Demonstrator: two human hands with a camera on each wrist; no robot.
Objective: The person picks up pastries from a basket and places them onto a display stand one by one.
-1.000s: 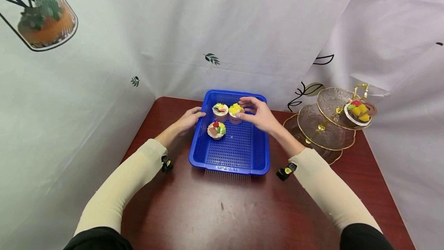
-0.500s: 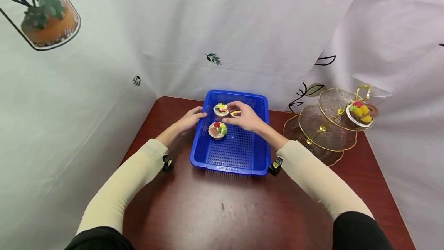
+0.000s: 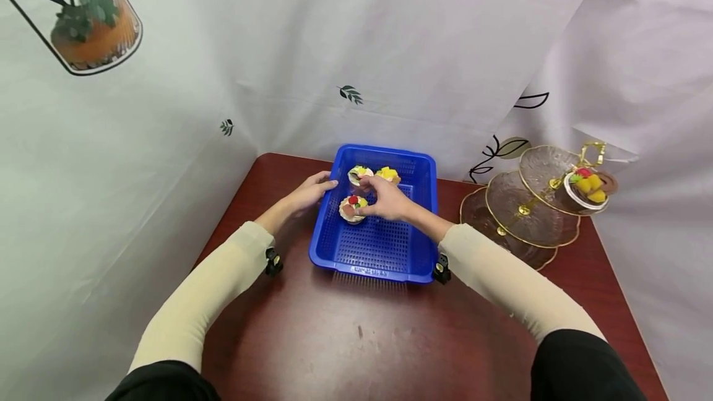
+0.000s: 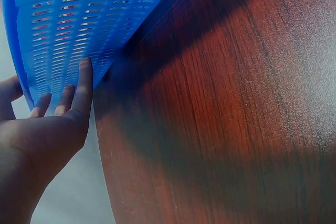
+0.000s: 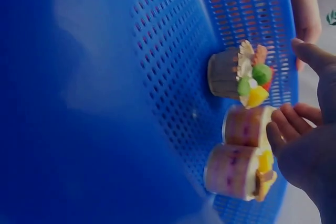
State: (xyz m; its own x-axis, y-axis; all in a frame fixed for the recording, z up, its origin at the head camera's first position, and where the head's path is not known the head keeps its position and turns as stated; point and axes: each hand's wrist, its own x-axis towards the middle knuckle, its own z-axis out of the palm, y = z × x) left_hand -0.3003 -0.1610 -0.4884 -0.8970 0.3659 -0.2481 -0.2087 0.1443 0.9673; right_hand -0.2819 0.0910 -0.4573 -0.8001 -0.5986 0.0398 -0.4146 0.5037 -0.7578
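A blue plastic basket (image 3: 373,272) with slotted walls holds several small cupcakes. My left hand (image 3: 308,194) grips its left rim, thumb over the edge and fingers along the outer wall (image 4: 58,51). Inside, my right hand (image 3: 386,198) hovers with thumb and fingers spread around the top of the fruit-topped cupcake (image 3: 349,210). In the right wrist view that cupcake (image 5: 226,74) stands in a pleated cup, a gap between it and the fingers. Behind it are a cream-topped cup (image 3: 358,173) and a yellow-topped cup (image 3: 388,173), side by side.
A three-tier glass stand (image 3: 526,206) with gold rims is on the right of the dark red table (image 3: 356,339). Another fruit-topped cupcake (image 3: 585,189) sits on its top tier. A printed white cloth (image 3: 289,79) hangs behind the table.
My right hand has moved from the yellow-topped cup left and toward the front, to the fruit-topped cupcake. The yellow-topped cup now shows a turned top. My left hand stays on the rim.
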